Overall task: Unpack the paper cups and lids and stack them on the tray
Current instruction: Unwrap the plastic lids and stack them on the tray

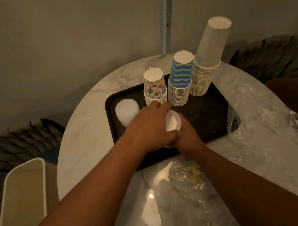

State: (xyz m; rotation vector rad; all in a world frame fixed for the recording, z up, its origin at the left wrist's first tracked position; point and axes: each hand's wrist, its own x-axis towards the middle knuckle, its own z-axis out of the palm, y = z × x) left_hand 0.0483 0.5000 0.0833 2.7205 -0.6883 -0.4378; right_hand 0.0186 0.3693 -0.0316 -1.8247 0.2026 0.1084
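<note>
A round table (pixel 85 137) with a glossy, grey-veined marble top fills the middle of the view. Beside it on the left stands a cream rectangular bin (pixel 22 203) with rounded corners and a smooth plastic look. On the table lies a dark brown rectangular tray (pixel 204 114) with a raised rim and a matt, slightly grainy floor. Crinkled clear plastic wrapping (pixel 250 114) lies bunched on the table's right side, its edge lapping the tray's right rim, and more of it (pixel 189 181) sits crumpled at the near edge.

Along the tray's far side stand three stacks of upturned paper cups, side by side. The tallest, the plain white cup stack (pixel 207 67), is at the right and leans rightward; the blue-and-white zigzag cup stack (pixel 180 80) is in the middle; the short cup stack printed with small coloured drawings (pixel 154 86) is at the left. At the tray's left end rests a low stack of frosted, translucent round lids (pixel 127 112).

At the tray's near centre, both hands meet on a second stack of white lids (pixel 172 122), disc-shaped with raised rims. The left hand (pixel 149 127) curls over its left side, fingers wrapped around it. The right hand (pixel 187 136) grips it from the lower right, largely hidden behind the left.
</note>
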